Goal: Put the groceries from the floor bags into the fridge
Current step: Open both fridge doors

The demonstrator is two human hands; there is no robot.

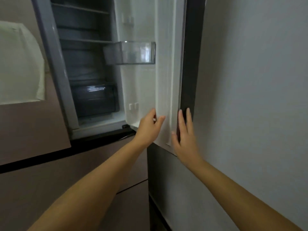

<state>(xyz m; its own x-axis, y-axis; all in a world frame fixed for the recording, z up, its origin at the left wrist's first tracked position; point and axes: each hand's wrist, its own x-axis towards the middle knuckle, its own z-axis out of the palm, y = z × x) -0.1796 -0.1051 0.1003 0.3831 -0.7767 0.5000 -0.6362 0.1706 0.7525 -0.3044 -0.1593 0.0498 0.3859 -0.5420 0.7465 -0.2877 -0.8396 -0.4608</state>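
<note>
The fridge's right door (146,84) stands swung open, its white inner lining facing me. My left hand (149,129) holds the door's lower inner edge, thumb on one side and fingers on the other. My right hand (185,135) lies with straight fingers against the door's dark outer edge. A clear door bin (131,53) hangs on the lining, with nothing visible in it. Inside, the dark fridge compartment (86,60) shows shelves and a drawer (95,99) at the bottom. No grocery bags or groceries are in view.
The fridge's left door (33,127) is closed, brownish, with a white sheet (20,64) on it. Lower drawer fronts (83,172) sit below. A grey wall (258,97) runs close along the right of the open door.
</note>
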